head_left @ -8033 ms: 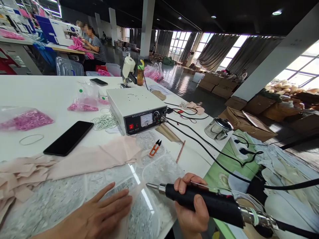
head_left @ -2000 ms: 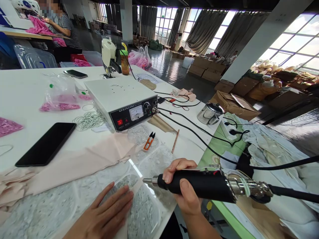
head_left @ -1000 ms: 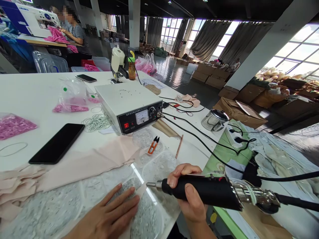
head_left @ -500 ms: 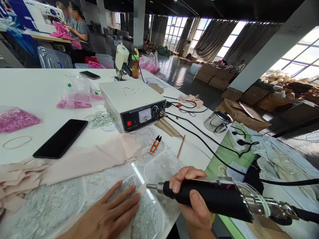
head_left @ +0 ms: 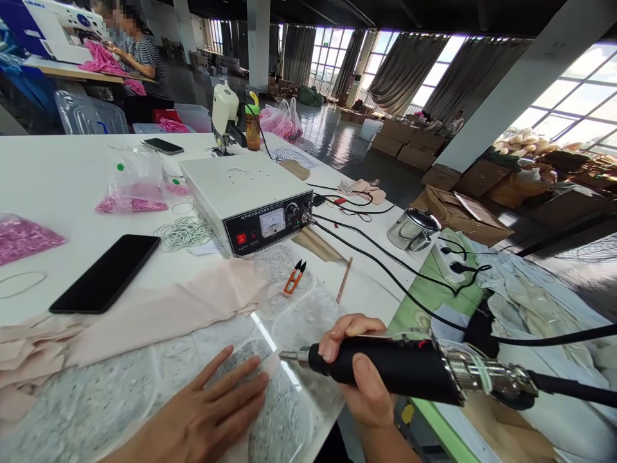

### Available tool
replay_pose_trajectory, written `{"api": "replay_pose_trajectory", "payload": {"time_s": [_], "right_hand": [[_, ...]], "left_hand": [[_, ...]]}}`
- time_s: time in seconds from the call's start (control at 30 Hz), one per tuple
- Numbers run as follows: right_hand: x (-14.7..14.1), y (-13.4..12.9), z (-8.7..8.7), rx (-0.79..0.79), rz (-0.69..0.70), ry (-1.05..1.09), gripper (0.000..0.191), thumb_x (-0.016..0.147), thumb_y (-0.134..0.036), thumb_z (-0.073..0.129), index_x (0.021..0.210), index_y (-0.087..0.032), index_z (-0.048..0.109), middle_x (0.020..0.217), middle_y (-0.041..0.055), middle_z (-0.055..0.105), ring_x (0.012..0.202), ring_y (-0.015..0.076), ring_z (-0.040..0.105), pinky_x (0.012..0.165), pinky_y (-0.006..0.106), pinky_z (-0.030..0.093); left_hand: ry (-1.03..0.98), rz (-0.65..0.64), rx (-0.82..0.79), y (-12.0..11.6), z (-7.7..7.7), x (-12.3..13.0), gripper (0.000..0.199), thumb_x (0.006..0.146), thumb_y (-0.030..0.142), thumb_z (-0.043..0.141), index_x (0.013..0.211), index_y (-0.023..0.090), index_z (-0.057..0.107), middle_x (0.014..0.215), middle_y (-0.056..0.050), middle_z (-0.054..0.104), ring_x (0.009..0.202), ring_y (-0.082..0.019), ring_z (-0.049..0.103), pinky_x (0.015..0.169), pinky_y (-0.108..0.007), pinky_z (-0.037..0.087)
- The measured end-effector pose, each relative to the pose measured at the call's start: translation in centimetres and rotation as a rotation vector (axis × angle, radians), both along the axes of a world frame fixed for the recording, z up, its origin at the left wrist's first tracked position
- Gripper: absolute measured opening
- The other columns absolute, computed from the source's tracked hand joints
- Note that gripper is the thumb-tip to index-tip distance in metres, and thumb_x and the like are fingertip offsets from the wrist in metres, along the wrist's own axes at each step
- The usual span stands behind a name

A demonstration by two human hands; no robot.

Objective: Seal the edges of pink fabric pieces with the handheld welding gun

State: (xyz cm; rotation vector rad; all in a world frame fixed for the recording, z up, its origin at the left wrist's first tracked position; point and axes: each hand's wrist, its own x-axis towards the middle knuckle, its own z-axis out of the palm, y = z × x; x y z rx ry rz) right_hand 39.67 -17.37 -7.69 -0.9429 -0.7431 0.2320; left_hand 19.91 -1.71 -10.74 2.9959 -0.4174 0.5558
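My right hand (head_left: 359,370) is wrapped round the black barrel of a handheld ultrasonic welder (head_left: 393,370), its metal tip pointing left. The tip touches or hovers at the edge of a thin pale-pink fabric strip (head_left: 271,365); I cannot tell which. Palm down and fingers stretched, my left hand (head_left: 212,408) lies flat just left of the tip, over pale fabric on a clear plastic sheet with a grey stone pattern (head_left: 193,347). Beyond the hands, a longer pink fabric piece (head_left: 178,302) stretches across the table. Orange-handled thread snips (head_left: 294,278) rest past the tip.
Cables run from the white control box (head_left: 245,199) to the right. A black phone (head_left: 106,273), rubber bands (head_left: 182,231) and bags of pink pieces (head_left: 26,238) occupy the left. A steel mug (head_left: 413,229) stands near the right edge. A co-worker (head_left: 144,61) sits at a sewing machine behind.
The view has shifted slightly, so most things appear further left. The welder's rear end sits a little higher in view; its tip stays at the pink strip beside my flat left hand.
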Motion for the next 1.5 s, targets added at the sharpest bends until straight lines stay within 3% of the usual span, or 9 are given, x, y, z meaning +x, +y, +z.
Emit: {"api": "replay_pose_trajectory", "payload": {"time_s": [0.17,0.33,0.47,0.7,0.97,1.13,1.27,1.4,1.5], "right_hand": [[-0.1,0.0,0.0,0.002,0.024,0.02,0.015,0.095,-0.039,0.065,0.102,-0.026,0.063,0.088,0.0004,0.064,0.062,0.0136,0.066,0.06,0.032,0.057],[-0.8,0.0,0.4,0.01,0.039,0.041,0.017,0.094,-0.042,0.065,0.101,-0.026,0.064,0.086,-0.0002,0.063,0.059,0.0131,0.063,0.057,0.032,0.056],[-1.2,0.1,0.5,-0.01,0.077,0.014,0.017,0.096,-0.043,0.063,0.103,-0.027,0.062,0.086,-0.0007,0.063,0.058,0.0127,0.062,0.057,0.031,0.056],[-0.8,-0.2,0.7,0.005,0.035,0.042,0.015,0.094,-0.04,0.064,0.101,-0.027,0.065,0.087,-0.0006,0.062,0.061,0.0127,0.063,0.059,0.031,0.057],[0.0,-0.4,0.3,-0.03,-0.015,0.007,0.015,0.095,-0.04,0.065,0.101,-0.027,0.063,0.088,-0.0005,0.064,0.06,0.0136,0.064,0.058,0.033,0.057],[-0.1,0.0,0.2,-0.009,-0.032,0.003,0.016,0.095,-0.041,0.064,0.1,-0.026,0.063,0.086,-0.0006,0.064,0.059,0.0126,0.064,0.059,0.031,0.057],[0.0,0.1,0.0,-0.01,-0.048,-0.01,0.017,0.095,-0.042,0.064,0.101,-0.026,0.061,0.086,-0.0006,0.065,0.058,0.0133,0.063,0.058,0.032,0.056],[0.1,0.1,-0.1,-0.007,-0.042,-0.022,0.017,0.095,-0.041,0.064,0.102,-0.026,0.06,0.088,-0.0003,0.065,0.058,0.0133,0.064,0.058,0.033,0.056],[0.2,0.1,-0.2,0.015,-0.017,0.0,0.016,0.095,-0.04,0.064,0.104,-0.026,0.06,0.09,-0.0001,0.065,0.059,0.0126,0.064,0.058,0.032,0.056]], "left_hand": [[0.022,-0.065,0.067,0.8,1.8,0.5,0.046,0.098,0.004,0.043,0.133,0.022,0.067,0.145,0.002,0.065,0.146,-0.019,0.047,0.131,-0.045,0.001],[0.052,-0.129,0.158,1.3,3.1,0.8,0.049,0.091,0.003,0.048,0.134,0.02,0.065,0.147,0.0,0.063,0.142,-0.02,0.053,0.13,-0.042,0.016],[0.049,-0.081,0.121,0.9,2.8,0.5,0.054,0.088,0.001,0.046,0.134,0.02,0.066,0.148,0.001,0.063,0.144,-0.021,0.051,0.13,-0.048,-0.001],[0.088,-0.106,0.129,1.1,3.1,0.4,0.064,0.084,-0.002,0.046,0.144,0.017,0.058,0.151,-0.002,0.06,0.146,-0.021,0.049,0.127,-0.049,-0.007],[0.105,-0.068,-0.044,0.8,1.7,0.0,0.067,0.084,-0.004,0.043,0.145,0.02,0.056,0.153,-0.001,0.057,0.149,-0.016,0.043,0.13,-0.043,0.004],[0.055,-0.031,-0.218,0.0,0.4,0.6,0.051,0.093,-0.002,0.038,0.134,0.019,0.061,0.135,-0.005,0.072,0.143,-0.018,0.052,0.13,-0.044,0.016],[-0.013,-0.068,-0.256,0.1,-0.6,1.2,0.037,0.104,0.003,0.039,0.13,0.016,0.061,0.125,-0.007,0.076,0.136,-0.017,0.059,0.13,-0.039,0.022],[-0.034,-0.056,-0.319,0.2,-1.2,1.6,0.032,0.106,0.005,0.043,0.125,0.02,0.064,0.117,-0.005,0.078,0.12,-0.017,0.069,0.124,-0.038,0.036],[-0.063,-0.006,-0.375,-0.1,-1.1,1.7,0.033,0.104,0.004,0.044,0.126,0.021,0.062,0.109,-0.003,0.078,0.113,-0.017,0.07,0.122,-0.039,0.038]]}}
